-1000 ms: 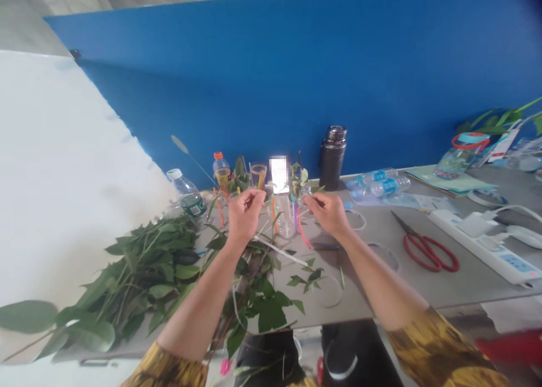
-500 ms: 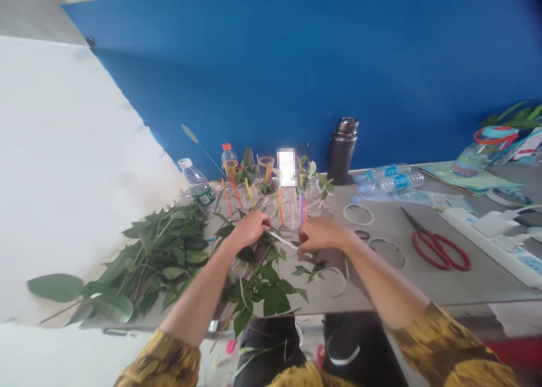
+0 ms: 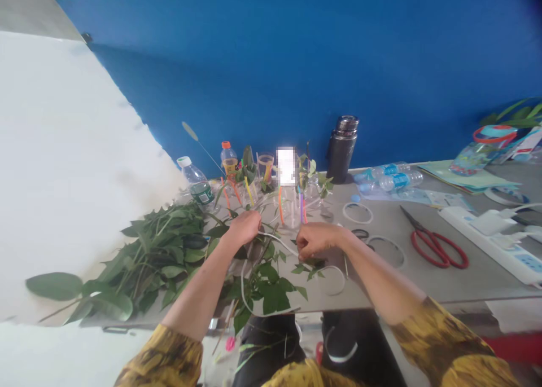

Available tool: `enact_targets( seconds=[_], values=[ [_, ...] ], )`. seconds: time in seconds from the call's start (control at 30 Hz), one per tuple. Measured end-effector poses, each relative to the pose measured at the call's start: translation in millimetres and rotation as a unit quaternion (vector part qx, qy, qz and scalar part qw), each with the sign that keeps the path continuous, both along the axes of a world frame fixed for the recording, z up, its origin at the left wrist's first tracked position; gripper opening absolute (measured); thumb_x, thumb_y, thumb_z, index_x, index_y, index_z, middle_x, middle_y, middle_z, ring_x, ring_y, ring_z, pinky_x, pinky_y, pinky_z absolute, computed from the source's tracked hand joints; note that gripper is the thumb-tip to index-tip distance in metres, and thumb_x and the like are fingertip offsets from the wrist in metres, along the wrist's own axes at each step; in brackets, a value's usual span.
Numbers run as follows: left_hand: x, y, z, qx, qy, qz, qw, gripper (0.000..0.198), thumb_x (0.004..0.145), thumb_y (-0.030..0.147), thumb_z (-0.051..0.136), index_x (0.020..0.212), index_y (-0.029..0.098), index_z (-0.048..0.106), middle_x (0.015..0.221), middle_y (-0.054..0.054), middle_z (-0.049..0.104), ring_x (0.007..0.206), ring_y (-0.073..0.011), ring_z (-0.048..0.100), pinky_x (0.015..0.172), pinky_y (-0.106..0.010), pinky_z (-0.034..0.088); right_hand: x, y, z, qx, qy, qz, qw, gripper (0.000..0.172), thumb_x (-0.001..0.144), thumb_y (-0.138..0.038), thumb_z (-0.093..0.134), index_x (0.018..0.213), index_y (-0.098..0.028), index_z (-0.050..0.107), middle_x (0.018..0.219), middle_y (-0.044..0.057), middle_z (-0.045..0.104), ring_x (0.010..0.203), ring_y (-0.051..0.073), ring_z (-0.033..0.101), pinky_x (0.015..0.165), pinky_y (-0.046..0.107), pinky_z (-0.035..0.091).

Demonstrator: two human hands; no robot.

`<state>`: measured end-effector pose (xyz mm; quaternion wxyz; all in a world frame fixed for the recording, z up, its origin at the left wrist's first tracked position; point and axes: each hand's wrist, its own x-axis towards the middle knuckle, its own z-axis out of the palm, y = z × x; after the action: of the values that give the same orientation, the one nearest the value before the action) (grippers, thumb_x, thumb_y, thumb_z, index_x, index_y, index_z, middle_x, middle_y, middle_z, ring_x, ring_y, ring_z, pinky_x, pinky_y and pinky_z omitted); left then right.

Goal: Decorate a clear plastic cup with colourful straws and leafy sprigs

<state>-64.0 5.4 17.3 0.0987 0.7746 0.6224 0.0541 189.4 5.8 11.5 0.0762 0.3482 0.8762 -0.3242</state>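
Centrally, a white strip (image 3: 277, 241) arcs low over the grey table (image 3: 423, 280), just above a leafy sprig (image 3: 271, 288). The left hand (image 3: 244, 228) is curled closed on one end. The right hand (image 3: 315, 240), fisted, pinches the other end. A big heap of leaves (image 3: 156, 257) lies to the left. Beyond the hands stand clear cups (image 3: 292, 209) with coloured straws, bottles (image 3: 197, 184) and a dark flask (image 3: 342, 149). To the right lie white rings (image 3: 358, 212), red scissors (image 3: 436, 243) and a power strip (image 3: 495, 237).
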Motion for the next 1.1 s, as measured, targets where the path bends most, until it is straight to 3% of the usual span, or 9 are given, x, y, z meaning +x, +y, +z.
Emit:
enact_targets(
  seconds=[0.1, 0.2, 0.3, 0.43, 0.57, 0.67, 0.9, 1.0, 1.1],
  values=[
    [3.5, -8.7, 11.1, 0.023, -0.005, 0.0, 1.0, 0.023, 0.076, 0.005, 0.052, 0.075, 0.018, 0.071, 0.094, -0.015, 0.075, 0.092, -0.0276, 0.068, 0.079, -0.033, 0.046, 2.3, 2.1, -1.9, -0.019, 0.024, 0.007, 1.0, 0.019, 0.076, -0.034, 0.07, 0.069, -0.017, 0.075, 0.065, 0.0, 0.07, 0.059, 0.013, 0.057, 0.053, 0.025, 0.033],
    [10.1, -27.5, 19.2, 0.0, -0.012, -0.024, 1.0, 0.019, 0.083, 0.018, 0.055, 0.068, 0.02, 0.066, 0.078, -0.011, 0.072, 0.077, -0.0254, 0.067, 0.069, -0.032, 0.044, 3.8, 2.5, -2.9, -0.005, 0.026, -0.001, 1.0, 0.024, 0.078, -0.035, 0.066, 0.064, -0.017, 0.073, 0.059, 0.0, 0.066, 0.054, 0.013, 0.053, 0.052, 0.026, 0.03],
    [16.4, -46.7, 17.4, -0.046, 0.025, -0.029, 0.998, 0.02, 0.072, 0.03, 0.072, 0.059, 0.02, 0.061, 0.065, -0.008, 0.067, 0.067, -0.0248, 0.066, 0.059, -0.029, 0.04, 4.0, 2.1, -3.0, 0.006, 0.022, -0.012, 1.0, 0.024, 0.079, -0.035, 0.065, 0.064, -0.017, 0.072, 0.058, 0.0, 0.065, 0.054, 0.013, 0.051, 0.051, 0.027, 0.029],
    [13.5, -53.3, 9.8, -0.043, 0.033, -0.011, 0.998, 0.014, 0.065, 0.018, 0.07, 0.058, 0.02, 0.058, 0.065, -0.006, 0.066, 0.063, -0.0217, 0.064, 0.055, -0.026, 0.037, 3.5, 1.3, -2.1, 0.008, 0.015, -0.014, 1.0, 0.024, 0.079, -0.035, 0.066, 0.066, -0.017, 0.073, 0.061, 0.001, 0.067, 0.056, 0.013, 0.053, 0.051, 0.027, 0.03],
    [-10.0, -47.2, 16.9, -0.081, -0.081, 0.016, 0.993, 0.026, 0.071, 0.021, 0.061, 0.05, 0.021, 0.047, 0.049, -0.001, 0.056, 0.047, -0.0154, 0.052, 0.048, -0.025, 0.031, 3.8, 1.8, -2.1, -0.004, 0.017, -0.023, 1.0, 0.023, 0.079, -0.034, 0.066, 0.067, -0.017, 0.073, 0.062, 0.0, 0.068, 0.057, 0.013, 0.054, 0.052, 0.026, 0.03],
    [-29.0, -47.6, 29.3, -0.107, -0.287, 0.077, 0.949, 0.024, 0.076, 0.034, 0.062, 0.059, 0.021, 0.052, 0.053, -0.001, 0.063, 0.042, -0.0133, 0.05, 0.045, -0.024, 0.034, 4.3, 3.8, -4.0, -0.007, 0.02, -0.025, 0.999, 0.023, 0.079, -0.035, 0.068, 0.066, -0.016, 0.073, 0.061, 0.0, 0.067, 0.057, 0.013, 0.053, 0.053, 0.026, 0.031],
    [-26.8, -54.0, 28.2, -0.094, -0.642, 0.13, 0.75, 0.048, 0.062, 0.038, 0.084, 0.099, 0.014, 0.064, 0.065, 0.001, 0.066, 0.046, -0.0086, 0.052, 0.041, -0.018, 0.033, 1.4, -1.9, 3.3, -0.079, 0.185, -0.012, 0.979, 0.024, 0.083, -0.04, 0.069, 0.079, -0.017, 0.076, 0.07, -0.001, 0.072, 0.062, 0.012, 0.057, 0.061, 0.023, 0.039],
    [-12.2, -57.2, 18.6, -0.05, -0.676, 0.129, 0.723, 0.047, 0.064, 0.038, 0.084, 0.097, 0.016, 0.059, 0.07, 0.0, 0.068, 0.05, -0.0106, 0.057, 0.044, -0.02, 0.041, -6.1, -14.2, 11.0, -0.104, 0.256, -0.03, 0.96, 0.028, 0.085, -0.044, 0.068, 0.081, -0.018, 0.077, 0.069, -0.002, 0.071, 0.06, 0.011, 0.055, 0.061, 0.023, 0.04],
    [5.0, -65.3, 19.1, 0.042, -0.669, 0.136, 0.729, 0.046, 0.069, 0.041, 0.082, 0.099, 0.019, 0.055, 0.073, 0.0, 0.071, 0.054, -0.0128, 0.061, 0.049, -0.023, 0.048, -17.5, -24.6, 10.7, -0.147, 0.285, -0.021, 0.947, 0.027, 0.085, -0.044, 0.069, 0.091, -0.019, 0.079, 0.069, -0.002, 0.07, 0.065, 0.013, 0.059, 0.066, 0.024, 0.044]
  ],
)
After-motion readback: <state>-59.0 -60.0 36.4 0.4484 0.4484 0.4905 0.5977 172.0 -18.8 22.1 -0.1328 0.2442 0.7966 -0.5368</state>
